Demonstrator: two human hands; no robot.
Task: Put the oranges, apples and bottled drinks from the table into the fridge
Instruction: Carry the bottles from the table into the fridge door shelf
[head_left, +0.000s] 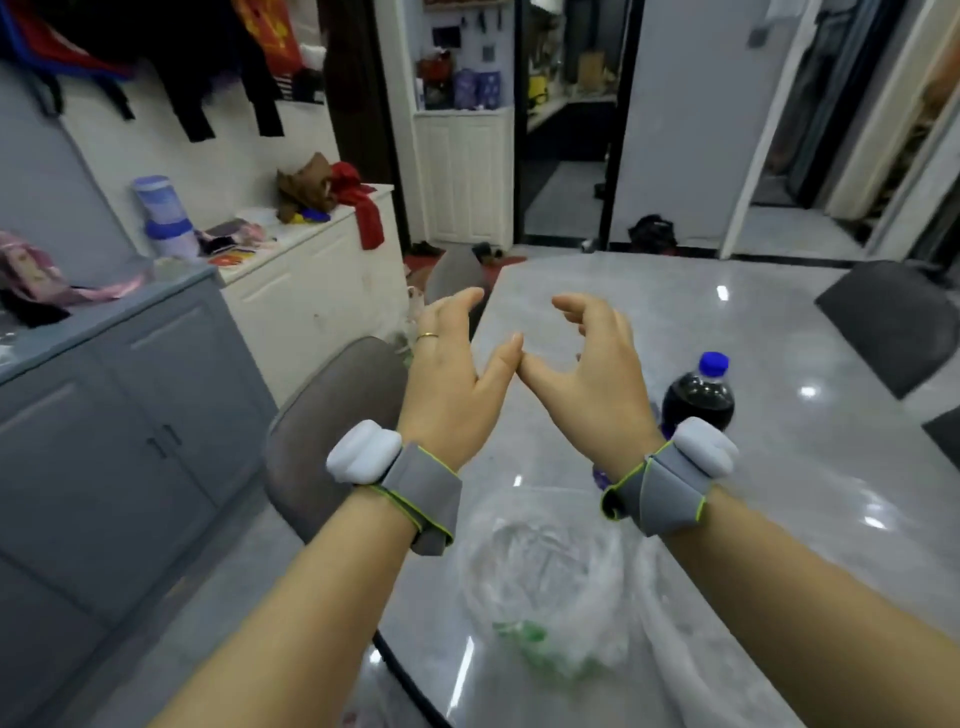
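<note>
One bottled drink (698, 400) stands on the surface (675, 312) - dark, blue-capped - so that much at least is left to move. No oranges or apples show, and the fridge is out of view. Your left hand (457, 364) and right hand (587, 358) hover just left of the bottle - thumb tips touching, each grip loose and wide, holding nothing. A crumpled clear bag (545, 571) lies nearer you than the bottle.

Crumpled clear plastic bag (540, 571) lies in the foreground, with a grey chair (306, 441) just to its left. Grey cabinet (130, 415) adjoins a white sideboard (311, 280) strewn with clothes (332, 189).
</note>
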